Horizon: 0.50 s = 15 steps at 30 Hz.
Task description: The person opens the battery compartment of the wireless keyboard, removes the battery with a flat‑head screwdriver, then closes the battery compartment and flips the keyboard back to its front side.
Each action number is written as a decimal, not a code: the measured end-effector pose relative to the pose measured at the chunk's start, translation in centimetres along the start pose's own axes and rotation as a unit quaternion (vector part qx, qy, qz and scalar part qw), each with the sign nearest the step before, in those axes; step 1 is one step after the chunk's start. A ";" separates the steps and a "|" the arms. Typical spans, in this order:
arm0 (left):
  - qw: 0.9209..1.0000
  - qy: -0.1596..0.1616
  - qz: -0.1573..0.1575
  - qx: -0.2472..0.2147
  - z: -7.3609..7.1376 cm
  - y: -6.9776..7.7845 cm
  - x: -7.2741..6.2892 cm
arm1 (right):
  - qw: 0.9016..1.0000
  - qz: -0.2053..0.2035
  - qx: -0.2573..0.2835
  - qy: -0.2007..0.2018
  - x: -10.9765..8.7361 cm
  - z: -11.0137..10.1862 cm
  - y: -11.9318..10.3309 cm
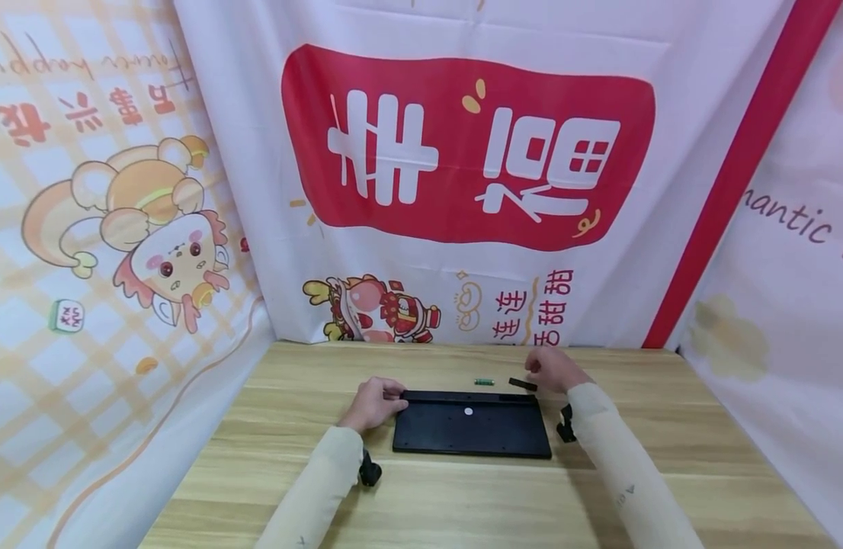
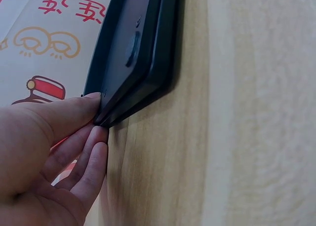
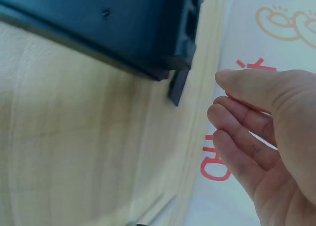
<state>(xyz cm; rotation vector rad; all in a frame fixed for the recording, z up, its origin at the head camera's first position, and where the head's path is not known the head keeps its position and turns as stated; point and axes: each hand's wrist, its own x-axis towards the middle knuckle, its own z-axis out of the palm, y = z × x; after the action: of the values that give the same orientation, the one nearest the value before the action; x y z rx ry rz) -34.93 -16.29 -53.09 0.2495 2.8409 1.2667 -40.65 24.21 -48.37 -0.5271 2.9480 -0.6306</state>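
A black keyboard (image 1: 472, 428) lies face down on the table, its underside up with a small round white sticker. My left hand (image 1: 373, 404) pinches its far left corner, the thumb on top and the fingers at the edge, as the left wrist view shows close up. Beyond the keyboard's far right corner is my right hand (image 1: 556, 369), fingers loosely bent with nothing between them. Just left of that hand lies a narrow black battery cover (image 1: 523, 384). A green battery (image 1: 484, 382) rests farther left, behind the keyboard. A dark slot (image 1: 516, 398) shows along the keyboard's far edge.
The wood-grain table (image 1: 456, 503) ends at a printed white cloth (image 1: 476, 305) hanging behind it. More printed cloth hangs on both sides. Each wrist wears a small black camera, and the left one (image 1: 370, 470) sits close to the keyboard.
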 end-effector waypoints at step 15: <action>1.000 -0.003 0.009 0.004 0.0 -0.1 0.0 | 0.999 0.023 0.022 0.025 0.0 3.3 1.5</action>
<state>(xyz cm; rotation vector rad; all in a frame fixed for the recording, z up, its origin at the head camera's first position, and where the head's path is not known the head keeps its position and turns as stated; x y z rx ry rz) -34.93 -16.38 -53.20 0.2799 2.8466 1.2562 -40.61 24.20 -52.01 -0.4452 2.9762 -0.7112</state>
